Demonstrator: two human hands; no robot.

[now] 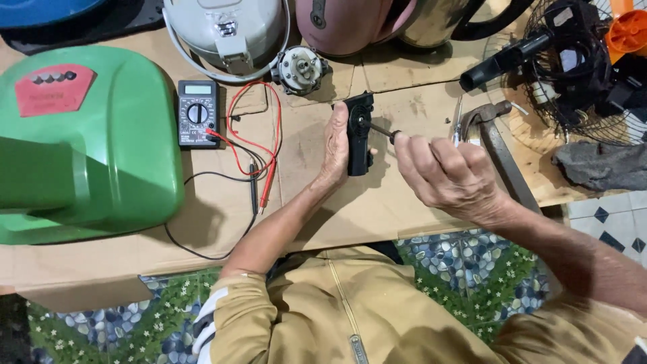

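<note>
Black plastic part [359, 133] clasped in left hand [335, 145]; right hand [448, 176] grip closed on screwdriver [381, 131].

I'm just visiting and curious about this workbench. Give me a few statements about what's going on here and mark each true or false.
1. The left hand holds a black part upright on the cardboard. True.
2. The right hand holds a hammer. False: it grips a screwdriver whose tip meets the black part; the hammer lies untouched beside it.
3. A multimeter with red and black leads lies left of the hands. True.
4. The green cover sits on the right side of the table. False: it is on the left.
5. A small motor lies beyond the black part. True.
</note>
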